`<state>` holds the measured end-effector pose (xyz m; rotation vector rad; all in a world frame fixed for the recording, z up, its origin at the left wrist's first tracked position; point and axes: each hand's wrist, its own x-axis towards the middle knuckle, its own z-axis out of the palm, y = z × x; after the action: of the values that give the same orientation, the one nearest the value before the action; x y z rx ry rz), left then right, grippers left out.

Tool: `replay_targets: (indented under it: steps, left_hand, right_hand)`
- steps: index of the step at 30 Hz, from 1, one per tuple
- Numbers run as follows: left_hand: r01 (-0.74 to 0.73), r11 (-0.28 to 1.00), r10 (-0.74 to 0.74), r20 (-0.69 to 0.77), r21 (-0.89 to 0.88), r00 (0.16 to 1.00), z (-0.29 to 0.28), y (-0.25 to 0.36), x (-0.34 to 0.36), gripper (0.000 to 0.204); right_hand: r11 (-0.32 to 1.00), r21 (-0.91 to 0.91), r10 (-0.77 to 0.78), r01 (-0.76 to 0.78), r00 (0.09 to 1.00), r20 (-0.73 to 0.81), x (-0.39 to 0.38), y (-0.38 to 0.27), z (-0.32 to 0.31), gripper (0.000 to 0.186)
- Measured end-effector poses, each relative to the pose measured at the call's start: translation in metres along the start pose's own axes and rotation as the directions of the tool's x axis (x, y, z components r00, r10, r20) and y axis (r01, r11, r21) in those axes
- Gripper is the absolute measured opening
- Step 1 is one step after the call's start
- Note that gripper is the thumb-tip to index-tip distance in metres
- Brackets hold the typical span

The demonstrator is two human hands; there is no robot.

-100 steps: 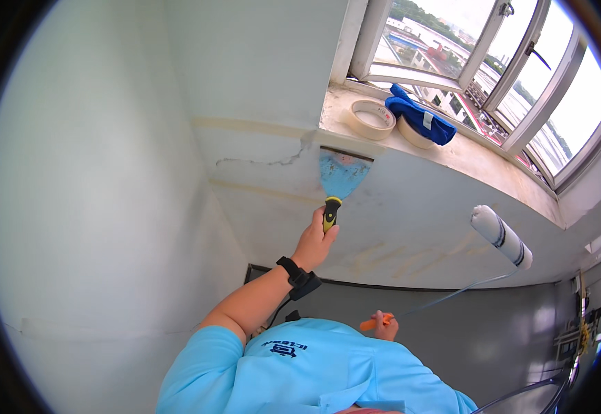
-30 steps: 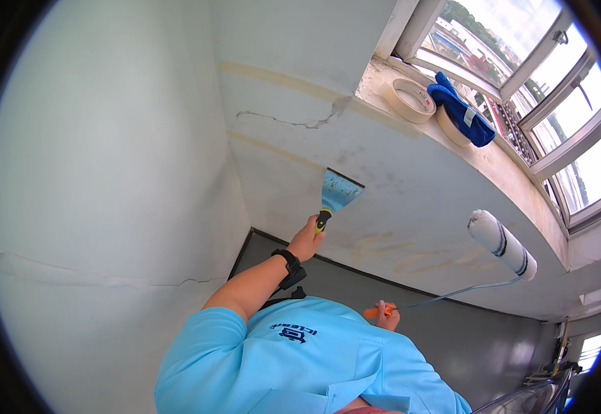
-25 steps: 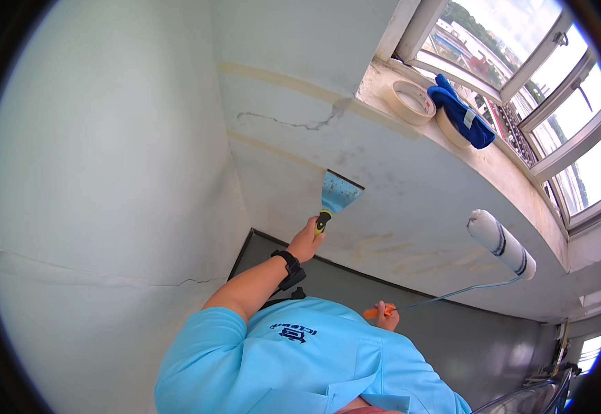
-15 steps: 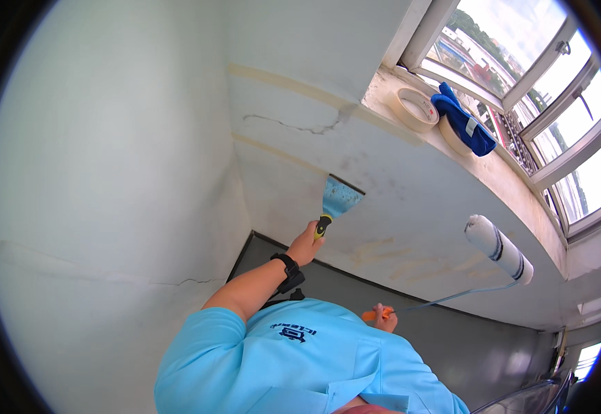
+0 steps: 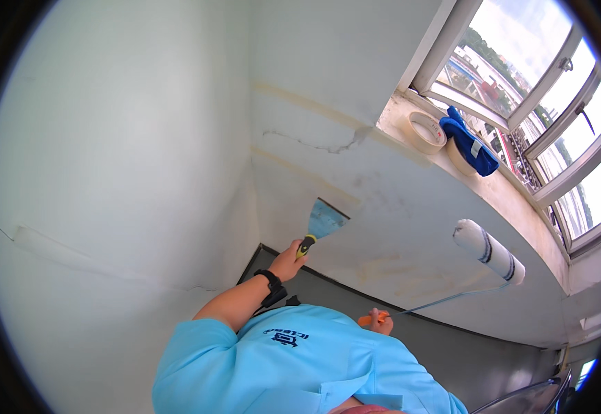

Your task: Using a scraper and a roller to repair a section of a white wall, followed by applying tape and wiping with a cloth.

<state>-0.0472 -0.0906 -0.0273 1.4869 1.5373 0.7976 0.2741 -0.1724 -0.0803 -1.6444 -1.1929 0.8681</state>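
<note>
Scraper (image 5: 327,219), flared blue metal, my left hand (image 5: 288,262) gripping; right of it, my right hand (image 5: 383,323) clasps orange-handled white tubular roller (image 5: 488,250).

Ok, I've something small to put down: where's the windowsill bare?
Bare windowsill runs right from the blue cloth along the window frame; a small corner is free left of the uncovered tape roll. Between, it's crowded: cloth over a second roll.
</note>
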Motion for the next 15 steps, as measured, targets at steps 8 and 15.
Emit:
replay_targets:
  steps: [8,15]
  left_hand:
    - [0.200,0.978,-0.201,-0.001,-0.065,0.980,-0.059,0.012,-0.051,0.050]
    - [0.267,0.938,-0.276,-0.011,-0.222,0.961,-0.076,-0.036,-0.069,0.051]
  right_hand:
    - [1.000,-0.012,-0.011,0.012,0.998,0.059,0.010,-0.003,0.020,0.029]
    - [0.993,-0.119,0.026,-0.014,0.995,0.100,0.018,-0.013,0.040,0.032]
